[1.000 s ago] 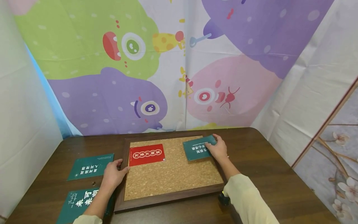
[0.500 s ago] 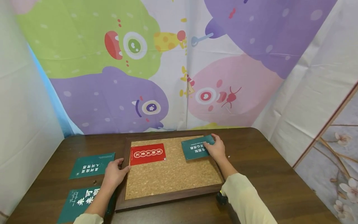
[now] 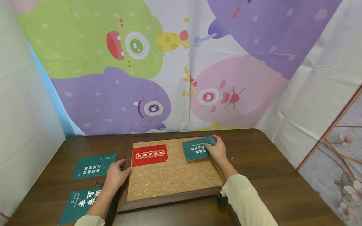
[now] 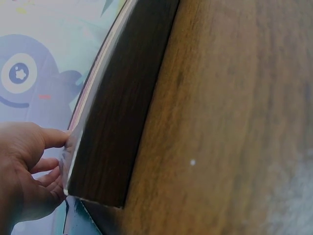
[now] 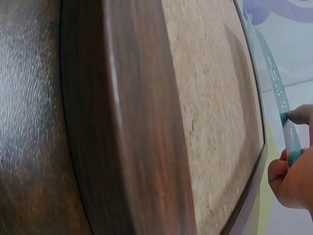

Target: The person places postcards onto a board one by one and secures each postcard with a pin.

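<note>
The right hand (image 3: 217, 150) pinches a teal card (image 3: 195, 148) by its right end, fingers curled over the top edge and thumb beneath. The card is a dark green-blue rectangle with white printed characters, held slightly tilted over the far right corner of the cork board (image 3: 175, 175); the right wrist view shows it edge-on, lifted a little off the cork. The left hand (image 3: 115, 176) grips the board's left frame rail, thumb on top and fingers curled round the outer edge.

The board has a dark wooden frame round a tan cork panel. A red card (image 3: 149, 155) with a white band of characters lies flat on the cork at the far left, well apart from the teal card. The near half of the cork is bare. On the bench (image 3: 268, 169), left of the frame, lie two more teal cards (image 3: 93, 166), one behind the other, the nearer one partly under the left forearm. Bare dark wood runs right of the frame to the bench edge.
</note>
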A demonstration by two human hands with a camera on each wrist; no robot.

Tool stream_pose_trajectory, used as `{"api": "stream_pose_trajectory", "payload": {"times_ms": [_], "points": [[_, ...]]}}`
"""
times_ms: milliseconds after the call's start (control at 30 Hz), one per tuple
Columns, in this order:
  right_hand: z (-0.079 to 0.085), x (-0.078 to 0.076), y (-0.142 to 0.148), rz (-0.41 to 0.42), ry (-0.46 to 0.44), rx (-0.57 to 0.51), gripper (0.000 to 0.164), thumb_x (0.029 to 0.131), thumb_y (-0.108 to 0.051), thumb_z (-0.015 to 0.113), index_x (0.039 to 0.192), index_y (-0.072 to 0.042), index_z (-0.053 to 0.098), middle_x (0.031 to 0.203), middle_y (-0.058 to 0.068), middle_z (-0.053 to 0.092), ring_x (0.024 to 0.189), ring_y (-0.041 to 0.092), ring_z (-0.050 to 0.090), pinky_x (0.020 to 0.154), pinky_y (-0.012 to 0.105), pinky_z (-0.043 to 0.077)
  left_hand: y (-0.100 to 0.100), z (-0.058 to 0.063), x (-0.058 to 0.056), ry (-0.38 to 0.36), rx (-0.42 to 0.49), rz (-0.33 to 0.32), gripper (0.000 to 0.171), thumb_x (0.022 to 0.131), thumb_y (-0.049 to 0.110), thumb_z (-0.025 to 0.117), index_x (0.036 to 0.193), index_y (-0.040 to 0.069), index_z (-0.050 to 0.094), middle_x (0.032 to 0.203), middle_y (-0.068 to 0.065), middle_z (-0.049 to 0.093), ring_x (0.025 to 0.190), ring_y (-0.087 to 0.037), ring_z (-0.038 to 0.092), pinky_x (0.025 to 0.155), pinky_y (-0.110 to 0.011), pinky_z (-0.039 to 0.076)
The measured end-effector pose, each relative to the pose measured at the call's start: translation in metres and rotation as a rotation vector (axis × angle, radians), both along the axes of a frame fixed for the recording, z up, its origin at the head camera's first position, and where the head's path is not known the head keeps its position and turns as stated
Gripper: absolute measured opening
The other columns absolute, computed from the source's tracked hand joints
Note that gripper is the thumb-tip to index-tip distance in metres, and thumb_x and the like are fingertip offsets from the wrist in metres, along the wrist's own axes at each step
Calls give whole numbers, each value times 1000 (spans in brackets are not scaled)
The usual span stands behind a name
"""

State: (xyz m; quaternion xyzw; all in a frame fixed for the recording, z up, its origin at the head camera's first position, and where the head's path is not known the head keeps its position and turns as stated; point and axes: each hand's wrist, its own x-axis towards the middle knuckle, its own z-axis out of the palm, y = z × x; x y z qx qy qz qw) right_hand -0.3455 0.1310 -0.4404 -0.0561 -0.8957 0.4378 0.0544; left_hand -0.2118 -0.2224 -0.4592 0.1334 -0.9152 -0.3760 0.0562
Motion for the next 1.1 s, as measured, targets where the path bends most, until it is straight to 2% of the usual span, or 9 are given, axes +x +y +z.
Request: {"api": "stream_pose_trajectory", "payload": {"times_ms": [333,533,733,1100], "points": [[-1,-1,-4,-10,16,-3,61,80,-28,60,132,-9,35,129,20,41,112,33,44,89,46,41,0,-1,0,8,-6,-5,54,83,20,58,124,-11,40,115,-30,44,104,-40,44,84,-51,41],[-5,-1,-7,-22,11,2,61,79,-28,60,132,-10,35,127,19,43,109,31,46,85,43,43,-1,-2,0,8,-3,1,53,83,19,58,124,-10,41,115,-29,44,104,-39,44,85,-51,41],[-5,-1,-11,-25,5,-2,60,80,-28,60,131,-11,36,128,18,42,115,33,43,90,46,40,-1,-1,1,11,-3,0,53,84,19,57,124,-10,41,116,-28,44,104,-39,45,84,-50,42],[-11,-4,-16,-27,26,0,61,79,-28,61,131,-8,37,127,20,43,113,33,44,90,45,40,0,1,2,7,8,-9,54,83,19,57,124,-11,40,118,-30,43,111,-42,40,89,-54,37]]}}
